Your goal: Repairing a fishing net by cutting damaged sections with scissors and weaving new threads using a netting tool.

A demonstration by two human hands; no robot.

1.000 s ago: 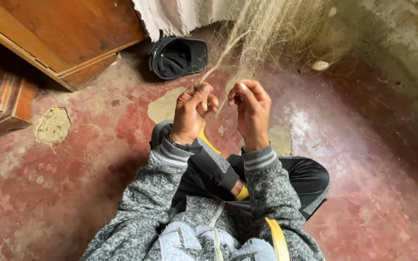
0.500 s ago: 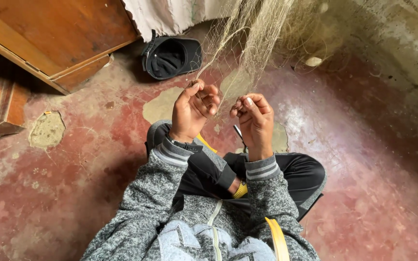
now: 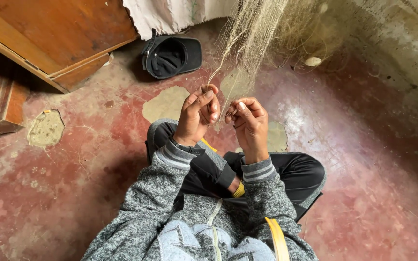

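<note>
- Left hand [image 3: 197, 113] raised, fingers pinched on pale fishing net [image 3: 252, 36] strands.
- Right hand [image 3: 248, 123] curled, gripping the same net (threads barely visible).
- Black cap [image 3: 170, 55] lies upturned beyond.

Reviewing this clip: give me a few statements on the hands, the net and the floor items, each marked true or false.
1. Both hands, left hand and right hand, pinch strands of the pale net. True.
2. A black cap lies on the floor. True.
3. The cap sits on the person's knee. False: it lies on the floor beyond the hands, near the wooden furniture.
4. The floor is bare green tile. False: it is worn red with pale patches.
</note>
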